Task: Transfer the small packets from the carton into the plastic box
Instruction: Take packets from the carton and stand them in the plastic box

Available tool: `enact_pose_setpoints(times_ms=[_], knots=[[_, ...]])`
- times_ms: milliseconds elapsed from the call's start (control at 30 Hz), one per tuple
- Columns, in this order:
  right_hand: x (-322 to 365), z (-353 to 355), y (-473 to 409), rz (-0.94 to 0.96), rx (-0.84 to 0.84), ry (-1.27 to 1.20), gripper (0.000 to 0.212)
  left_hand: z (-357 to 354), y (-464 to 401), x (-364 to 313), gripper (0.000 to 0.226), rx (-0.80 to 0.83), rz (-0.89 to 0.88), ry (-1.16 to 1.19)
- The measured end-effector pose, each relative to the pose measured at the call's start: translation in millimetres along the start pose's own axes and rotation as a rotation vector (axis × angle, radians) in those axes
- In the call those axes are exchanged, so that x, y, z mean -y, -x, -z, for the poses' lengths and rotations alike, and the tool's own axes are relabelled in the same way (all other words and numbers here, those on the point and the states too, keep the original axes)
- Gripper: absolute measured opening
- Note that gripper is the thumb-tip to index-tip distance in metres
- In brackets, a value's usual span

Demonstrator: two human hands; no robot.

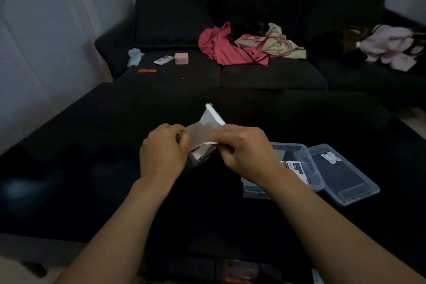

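Head view: carton (208, 131) upright, flap skyward, gripped by left hand (162, 152) and right hand (244, 152).

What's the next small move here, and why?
Probably the right hand reaches into the carton and draws out a packet. Both hands grip the carton, its flap is folded open, and pale packets show inside. The plastic box sits open to the right, lid beside it.
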State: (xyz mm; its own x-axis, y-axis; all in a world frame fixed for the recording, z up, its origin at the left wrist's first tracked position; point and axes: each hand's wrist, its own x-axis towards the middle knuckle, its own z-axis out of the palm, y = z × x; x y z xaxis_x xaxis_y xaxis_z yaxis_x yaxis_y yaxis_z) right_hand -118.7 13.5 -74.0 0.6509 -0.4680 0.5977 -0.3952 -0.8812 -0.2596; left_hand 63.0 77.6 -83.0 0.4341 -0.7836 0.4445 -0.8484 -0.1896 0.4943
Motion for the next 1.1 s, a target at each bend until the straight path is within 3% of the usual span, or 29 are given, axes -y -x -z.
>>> enact_pose_setpoints(times_ms=[100, 267, 467, 567, 700, 867, 1033, 1100], knots=[[5.5, 1.1, -5.4, -0.054, 0.128, 0.103, 0.022, -6.2, 1.5, -4.3, 0.021, -0.077, -0.149, 0.1], [6.7, 0.0, -13.7, -0.389, 0.3, 0.076, 0.029, -13.3, 2.5, -2.9, 0.025, -0.054, -0.222, 0.147], [9.8, 0.8, -18.0, -0.715, 0.61, -0.331, 0.023, -16.5, 6.2, -10.7, 0.026, -0.021, -0.279, 0.162], [12.1, 0.3, -17.2, -0.759, 0.748, -0.415, 0.019, -18.8, 8.2, -14.9, 0.025, -0.001, -0.278, 0.16], [10.5, -5.4, -13.7, -0.778, 0.728, -0.415, 0.028, -22.1, 8.2, -17.8, 0.026, 0.024, -0.269, 0.145], [7.7, -12.0, -16.1, -0.874, 0.659, -0.466, 0.025, -27.9, 13.2, -24.8, 0.029, 0.063, -0.305, 0.106], [1.6, -14.1, -24.8, -0.989, 0.671, -0.417, 0.038, -31.7, 18.8, -40.1, 0.03, 0.097, -0.342, 0.053], [0.6, -12.9, -29.2, -1.012, 0.78, -0.352, 0.033, -34.8, 21.2, -44.9, 0.034, 0.103, -0.364, 0.046]])
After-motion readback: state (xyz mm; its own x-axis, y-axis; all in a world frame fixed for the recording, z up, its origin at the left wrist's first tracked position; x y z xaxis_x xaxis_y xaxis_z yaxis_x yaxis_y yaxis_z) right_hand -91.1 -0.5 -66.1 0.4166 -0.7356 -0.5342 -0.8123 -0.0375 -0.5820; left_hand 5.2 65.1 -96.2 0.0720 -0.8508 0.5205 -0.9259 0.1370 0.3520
